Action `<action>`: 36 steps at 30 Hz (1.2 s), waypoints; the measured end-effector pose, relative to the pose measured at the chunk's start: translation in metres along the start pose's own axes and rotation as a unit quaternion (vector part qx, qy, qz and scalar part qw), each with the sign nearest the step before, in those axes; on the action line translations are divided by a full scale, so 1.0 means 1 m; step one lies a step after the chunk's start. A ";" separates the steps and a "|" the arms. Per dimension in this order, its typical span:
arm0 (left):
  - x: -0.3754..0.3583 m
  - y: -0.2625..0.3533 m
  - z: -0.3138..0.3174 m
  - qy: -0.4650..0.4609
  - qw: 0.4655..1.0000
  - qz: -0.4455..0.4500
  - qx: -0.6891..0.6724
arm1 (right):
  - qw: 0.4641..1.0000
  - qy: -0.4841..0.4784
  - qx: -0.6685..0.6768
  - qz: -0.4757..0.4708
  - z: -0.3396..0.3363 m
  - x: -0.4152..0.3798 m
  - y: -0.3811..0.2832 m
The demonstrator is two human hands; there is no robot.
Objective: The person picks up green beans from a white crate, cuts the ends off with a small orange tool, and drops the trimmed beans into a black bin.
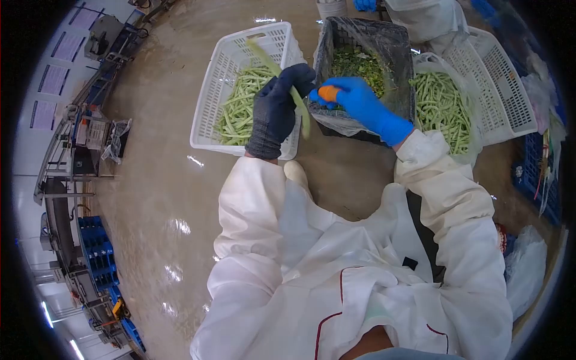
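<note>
A long green bean (305, 114) is gripped in my left hand (278, 102), which wears a dark grey glove; the bean sticks out above and below the fist. My right hand (363, 105), in a blue glove, is closed around an orange-handled tool (329, 93), just right of my left hand. The tool's tip is too small to make out. Behind my left hand stands a white basket (204, 114) with green beans (243, 108) in it. Beyond my right hand is a black-lined crate (403, 66) holding green and yellowish trimmings (357, 65).
At the right, more beans (443, 105) lie in a clear plastic bag beside a white basket (501, 90). A blue crate (536, 174) and a plastic bag (527, 267) are farther right. Another person in white (426, 18) is at the top. Machinery (66, 222) lines the left.
</note>
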State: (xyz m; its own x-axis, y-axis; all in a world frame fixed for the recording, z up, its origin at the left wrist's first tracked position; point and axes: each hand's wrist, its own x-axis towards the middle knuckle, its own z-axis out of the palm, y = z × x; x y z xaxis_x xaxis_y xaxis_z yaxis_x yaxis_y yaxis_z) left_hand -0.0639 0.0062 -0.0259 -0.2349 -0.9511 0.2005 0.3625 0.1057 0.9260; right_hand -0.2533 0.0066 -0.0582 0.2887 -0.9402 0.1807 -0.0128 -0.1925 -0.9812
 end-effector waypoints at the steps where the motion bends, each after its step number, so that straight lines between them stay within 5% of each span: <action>1: -0.001 -0.001 -0.002 0.012 0.998 -0.013 0.064 | 1.000 0.009 0.001 0.011 -0.004 0.003 0.000; 3: 0.002 0.000 -0.006 0.033 0.980 -0.039 0.193 | 0.994 0.080 0.026 -0.076 -0.008 0.012 0.002; 4: 0.001 0.003 -0.001 0.088 0.982 -0.103 0.134 | 0.985 0.117 0.038 -0.120 -0.011 0.015 0.002; 8: 0.002 -0.005 -0.011 0.068 0.943 -0.141 0.294 | 0.983 0.074 0.011 -0.166 -0.025 0.015 -0.018; 11: 0.001 0.000 -0.007 0.056 0.888 -0.165 0.425 | 0.992 0.040 -0.028 -0.120 -0.026 0.007 -0.029; 14: 0.003 -0.016 -0.021 0.033 0.910 -0.140 0.389 | 0.994 0.050 -0.049 -0.087 -0.030 0.009 -0.019; 17: -0.002 -0.016 -0.009 -0.008 0.973 -0.103 0.204 | 0.994 0.043 0.098 -0.012 -0.027 0.009 -0.018; 20: 0.000 -0.013 -0.002 -0.008 0.965 -0.029 0.261 | 0.989 -0.030 0.124 0.077 -0.011 0.004 0.006; 24: 0.023 0.013 -0.041 0.091 0.990 0.012 -0.110 | 0.982 -0.005 -0.187 0.027 -0.029 0.010 0.043; 27: 0.022 0.025 -0.061 0.092 0.970 0.065 -0.216 | 0.819 0.089 -0.564 -0.060 -0.049 0.000 0.055; 28: 0.021 0.024 -0.062 0.083 0.964 0.067 -0.245 | 0.829 0.087 -0.548 -0.067 -0.049 0.002 0.059; 31: 0.020 0.022 -0.052 0.062 0.949 0.049 -0.305 | 0.981 -0.092 -0.152 0.081 -0.030 0.015 0.042; 34: 0.021 0.016 -0.041 0.029 0.945 0.059 -0.322 | 0.963 -0.159 0.188 0.111 0.003 0.000 0.010; 36: 0.023 0.015 -0.039 0.035 0.943 0.059 -0.326 | 0.954 -0.169 0.208 0.136 0.015 -0.005 -0.006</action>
State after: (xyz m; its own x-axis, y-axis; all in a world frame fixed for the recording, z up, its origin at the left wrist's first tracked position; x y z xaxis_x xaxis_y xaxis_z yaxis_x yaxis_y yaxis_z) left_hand -0.0290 -0.0254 -0.0197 -0.1057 -0.9633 0.2467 0.8653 0.0331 0.5002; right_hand -0.2405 0.0162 -0.0547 0.6218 -0.7817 -0.0476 0.2299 0.2403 -0.9431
